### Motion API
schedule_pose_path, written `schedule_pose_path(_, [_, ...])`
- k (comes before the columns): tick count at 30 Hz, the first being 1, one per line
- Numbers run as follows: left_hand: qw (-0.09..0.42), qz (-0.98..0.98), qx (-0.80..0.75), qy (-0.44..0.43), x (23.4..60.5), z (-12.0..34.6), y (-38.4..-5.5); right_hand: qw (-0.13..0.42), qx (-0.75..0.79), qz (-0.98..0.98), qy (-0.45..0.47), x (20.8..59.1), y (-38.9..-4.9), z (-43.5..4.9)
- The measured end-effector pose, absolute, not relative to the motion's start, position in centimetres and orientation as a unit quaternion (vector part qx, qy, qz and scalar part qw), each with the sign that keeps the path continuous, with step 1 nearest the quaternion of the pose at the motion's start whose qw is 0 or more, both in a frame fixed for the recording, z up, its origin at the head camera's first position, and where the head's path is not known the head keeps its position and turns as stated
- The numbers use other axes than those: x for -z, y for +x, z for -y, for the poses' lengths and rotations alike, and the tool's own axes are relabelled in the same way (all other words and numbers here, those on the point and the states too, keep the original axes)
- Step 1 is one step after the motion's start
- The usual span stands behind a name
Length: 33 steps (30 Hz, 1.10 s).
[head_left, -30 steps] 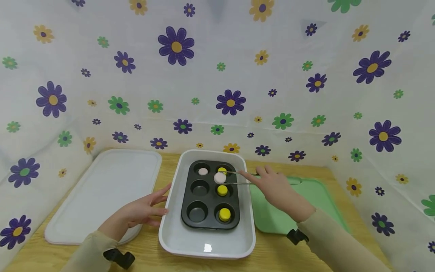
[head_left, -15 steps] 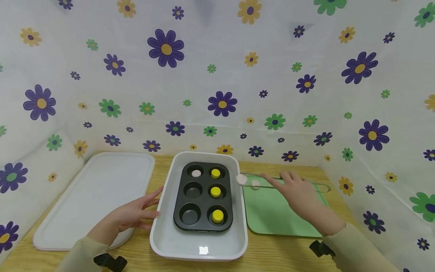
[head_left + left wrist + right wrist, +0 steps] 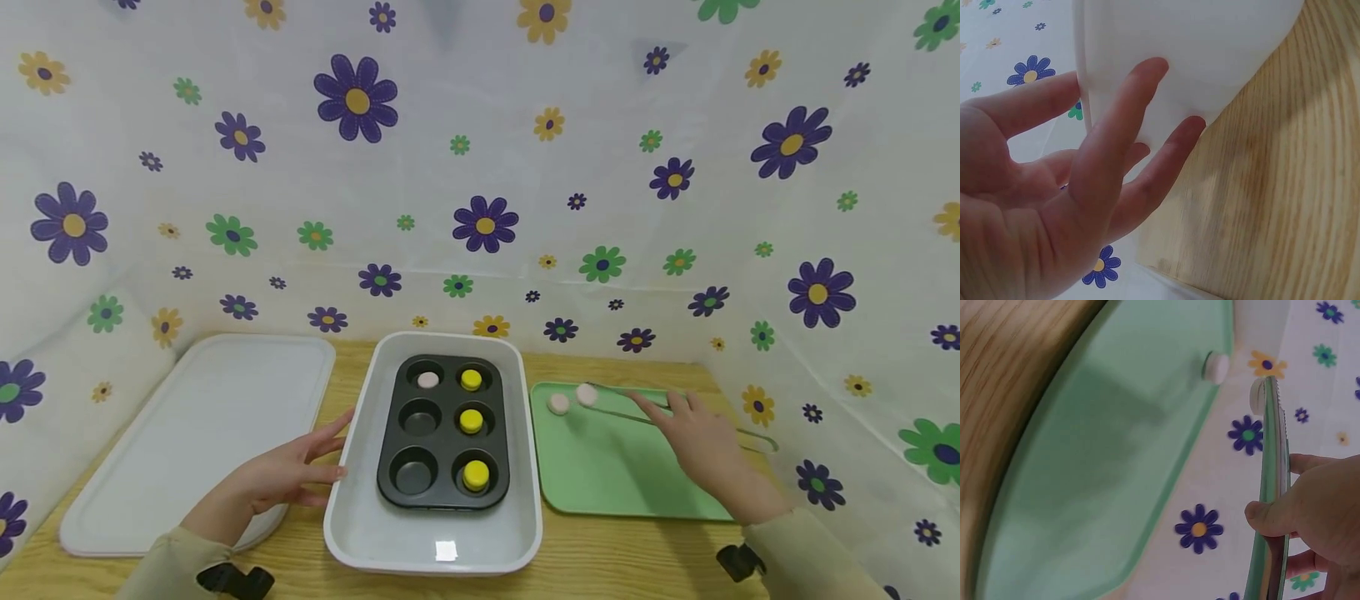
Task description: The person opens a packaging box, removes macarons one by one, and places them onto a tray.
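My right hand (image 3: 701, 450) grips metal tongs (image 3: 1268, 469), thumb on one arm and fingers on the other. Between the tongs' tips sits a pale pink macaron (image 3: 587, 394), held above the green cutting board (image 3: 622, 475). A second pink macaron (image 3: 558, 404) lies at that board's back left. My left hand (image 3: 270, 487) has its extended fingers against the outside of a white basin (image 3: 341, 508). Inside the basin is a dark muffin tin (image 3: 444, 450). Yellow macarons (image 3: 471, 421) fill its right column, and one pink macaron (image 3: 428, 380) is in the back left cup.
A white cutting board (image 3: 217, 425) lies on the left, partly behind my left forearm. Everything stands on a wooden table (image 3: 600, 554). A flower-printed sheet (image 3: 420, 183) encloses the back and sides.
My right hand has carried the tongs and pink macaron rightward from over the muffin tin, past the basin's rim, to above the green board. My left hand stays at the basin's side.
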<state>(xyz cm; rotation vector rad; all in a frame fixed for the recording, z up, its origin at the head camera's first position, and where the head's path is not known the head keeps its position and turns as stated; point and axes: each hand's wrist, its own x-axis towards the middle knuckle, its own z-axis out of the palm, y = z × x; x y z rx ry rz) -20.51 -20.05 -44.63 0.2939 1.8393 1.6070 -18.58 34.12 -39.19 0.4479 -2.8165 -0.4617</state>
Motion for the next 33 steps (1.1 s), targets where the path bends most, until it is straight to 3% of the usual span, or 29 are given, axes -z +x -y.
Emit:
schedule_pose_path(14, [0.334, -0.694, -0.627, 0.117, 45.0, 20.1, -20.5, 0.078, 0.152, 0.977, 0.131, 41.2, -19.7, -36.3])
schedule_pose_path(33, [0.337, -0.688, -0.632, 0.118, 44.9, 20.1, -20.5, 0.064, 0.133, 0.981, 0.126, 41.7, -20.2, -36.6])
